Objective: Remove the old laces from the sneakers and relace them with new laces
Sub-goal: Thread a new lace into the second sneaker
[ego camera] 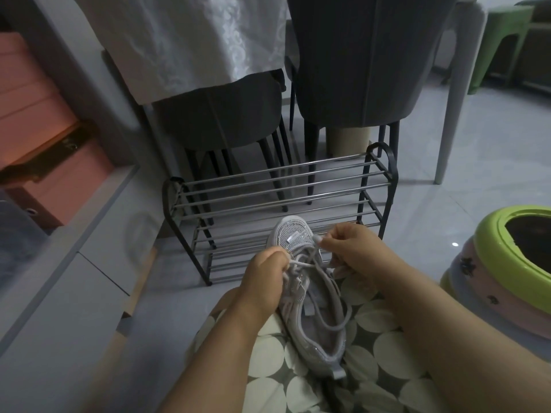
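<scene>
left hand point(262, 281) grips sneaker point(310, 296) | right hand point(348, 248) pinches lace point(331, 308)

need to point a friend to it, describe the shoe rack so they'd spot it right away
Start at the two dark grey chairs by the white tablecloth; on the floor just in front of them stands the shoe rack. It is the only low black frame with silver bars, beyond the sneaker.
</scene>
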